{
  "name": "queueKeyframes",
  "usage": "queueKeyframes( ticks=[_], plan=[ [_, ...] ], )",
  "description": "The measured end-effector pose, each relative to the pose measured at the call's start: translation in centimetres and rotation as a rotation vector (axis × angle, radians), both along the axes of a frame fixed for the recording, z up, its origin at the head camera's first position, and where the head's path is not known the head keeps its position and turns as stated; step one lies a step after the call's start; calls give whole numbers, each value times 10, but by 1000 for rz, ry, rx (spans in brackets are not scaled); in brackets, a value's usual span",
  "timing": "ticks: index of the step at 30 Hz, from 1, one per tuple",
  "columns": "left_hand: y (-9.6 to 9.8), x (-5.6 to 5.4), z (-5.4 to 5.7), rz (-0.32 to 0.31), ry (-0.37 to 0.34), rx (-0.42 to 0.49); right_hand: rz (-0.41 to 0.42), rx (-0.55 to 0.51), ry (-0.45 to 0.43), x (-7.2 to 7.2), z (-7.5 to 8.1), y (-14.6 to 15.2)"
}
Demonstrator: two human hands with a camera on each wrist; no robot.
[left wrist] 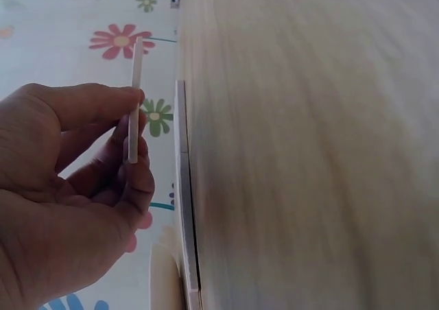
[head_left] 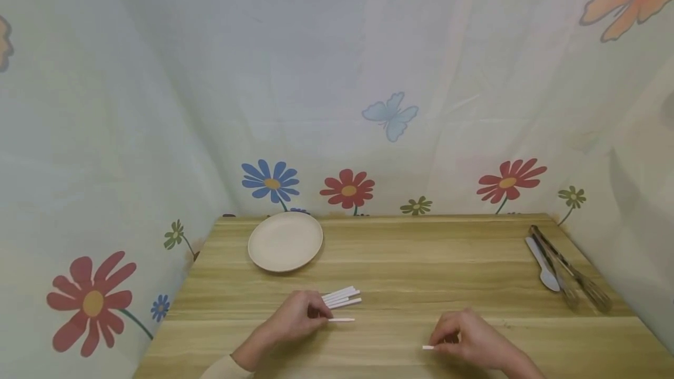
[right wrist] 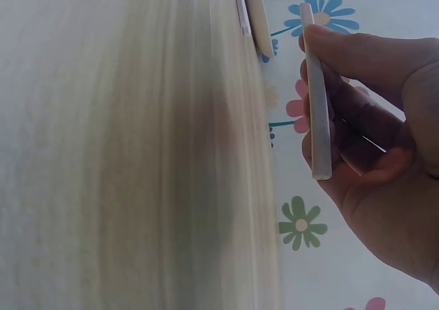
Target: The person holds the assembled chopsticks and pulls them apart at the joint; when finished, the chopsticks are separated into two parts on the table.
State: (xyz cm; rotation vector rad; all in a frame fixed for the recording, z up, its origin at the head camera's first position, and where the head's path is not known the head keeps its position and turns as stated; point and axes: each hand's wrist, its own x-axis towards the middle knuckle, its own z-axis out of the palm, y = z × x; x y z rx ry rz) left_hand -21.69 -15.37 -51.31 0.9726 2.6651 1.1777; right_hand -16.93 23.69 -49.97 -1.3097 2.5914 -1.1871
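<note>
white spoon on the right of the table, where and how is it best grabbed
Probably by the slim handle, pinched across its width, coming from the left: the spoon lies with its bowl toward the person, and metal tongs lie close along its right side.

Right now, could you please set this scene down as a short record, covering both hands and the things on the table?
Left hand: pinches a white stick
Right hand: pinches another white stick
Other sticks: small group on the table, near the left hand
Plate: toward the back left
Spoon: right side, beside the tongs
Backdrop: printed with flowers and butterflies
</note>
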Motion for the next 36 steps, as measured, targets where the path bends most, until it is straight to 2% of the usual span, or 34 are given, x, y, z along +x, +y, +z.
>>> queueKeyframes(
  ticks=[6,12,16,20,26,36],
  plan=[
    [1,0,0,5,-11,-24,13,28,-89,2,-1,0],
    [1,0,-1,17,-29,-49,29,14,-117,5,-3,-1],
    [1,-1,-2,21,-34,-75,27,42,-167,6,-4,1],
    [0,0,-2,22,-37,-89,42,53,-233,6,-7,2],
    [-1,0,0,15,-33,-104,62,16,-353,8,-8,1],
    [0,-2,-3,8,-36,-118,7,40,-475,10,-11,3]
  ],
)
